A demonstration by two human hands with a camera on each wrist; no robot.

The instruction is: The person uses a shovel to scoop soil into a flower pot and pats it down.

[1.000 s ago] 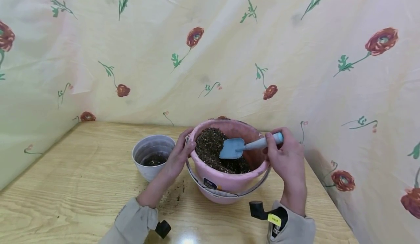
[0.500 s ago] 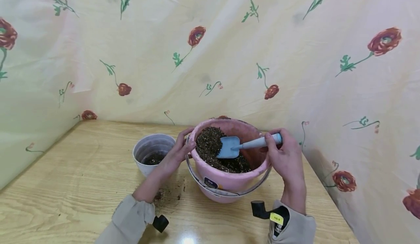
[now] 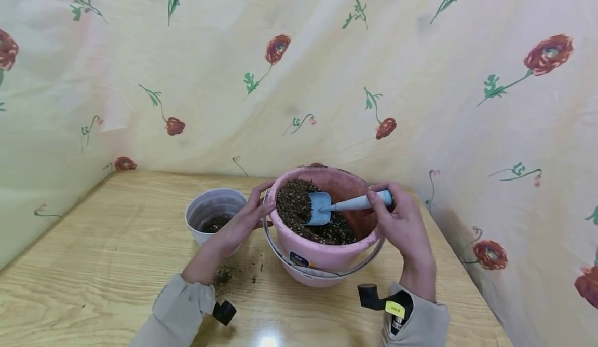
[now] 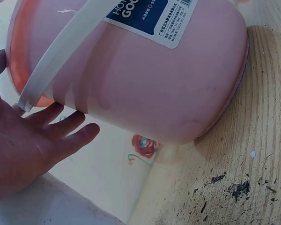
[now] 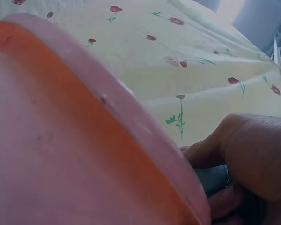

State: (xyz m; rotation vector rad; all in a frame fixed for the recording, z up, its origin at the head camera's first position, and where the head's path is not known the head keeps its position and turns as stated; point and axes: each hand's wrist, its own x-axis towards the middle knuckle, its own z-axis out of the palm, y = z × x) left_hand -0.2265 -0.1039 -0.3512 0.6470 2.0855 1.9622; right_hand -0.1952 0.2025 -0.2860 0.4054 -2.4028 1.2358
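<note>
A pink bucket with dark soil in it stands tilted on the table. My left hand grips its left rim, thumb over the edge. In the left wrist view that hand's other fingers lie along the outside wall by the white handle. A light-blue hand trowel has its blade against the soil inside the bucket. My right hand holds the trowel's grip above the right rim. In the right wrist view the bucket hides most of the trowel.
Left of the bucket stands a white plastic pot with some soil at its bottom, partly behind my left forearm. Crumbs of soil lie on the wooden table. Flowered cloth hangs behind and at both sides.
The trowel's blade has slid left, further into the soil, and my right hand has moved slightly left with it. My left hand stays on the bucket's rim.
</note>
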